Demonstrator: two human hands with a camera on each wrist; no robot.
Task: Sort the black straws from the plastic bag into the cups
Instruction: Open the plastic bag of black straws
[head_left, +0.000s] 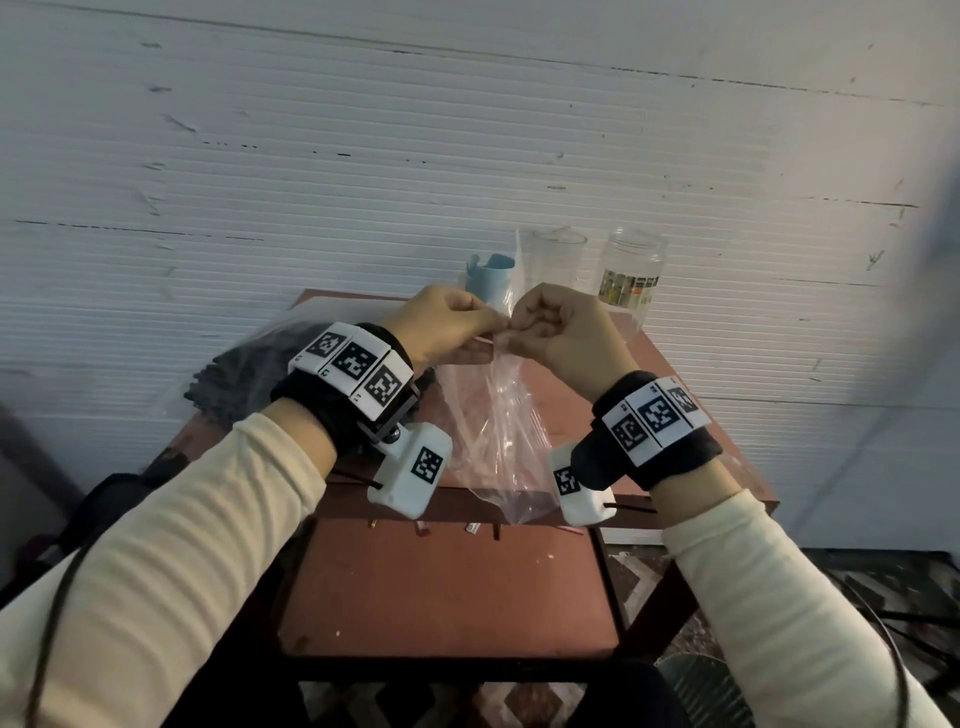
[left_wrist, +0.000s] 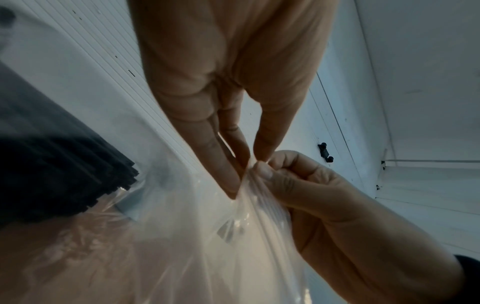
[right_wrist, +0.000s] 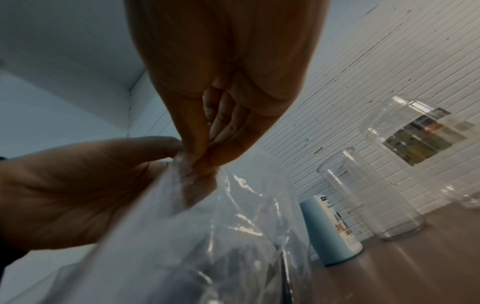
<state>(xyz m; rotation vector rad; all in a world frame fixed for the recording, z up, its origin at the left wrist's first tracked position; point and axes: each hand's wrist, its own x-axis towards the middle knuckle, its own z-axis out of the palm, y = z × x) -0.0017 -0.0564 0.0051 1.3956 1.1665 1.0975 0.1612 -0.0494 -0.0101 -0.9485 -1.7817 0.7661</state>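
Both hands meet above the table's (head_left: 597, 415) middle: the left hand (head_left: 441, 327) and right hand (head_left: 566, 332) each pinch the bag's (head_left: 493, 415) top edge with curled fingers. Black straws (head_left: 244, 374) lie at the left edge. Three cups (head_left: 556, 260) stand along the far edge.

Cream ribbed sleeves (head_left: 171, 540), black wristbands (head_left: 670, 447) w/ white tag blocks (b&w codes).

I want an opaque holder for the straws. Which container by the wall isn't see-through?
The blue cup, leftmost of the three; the glass and labelled jar are clear.
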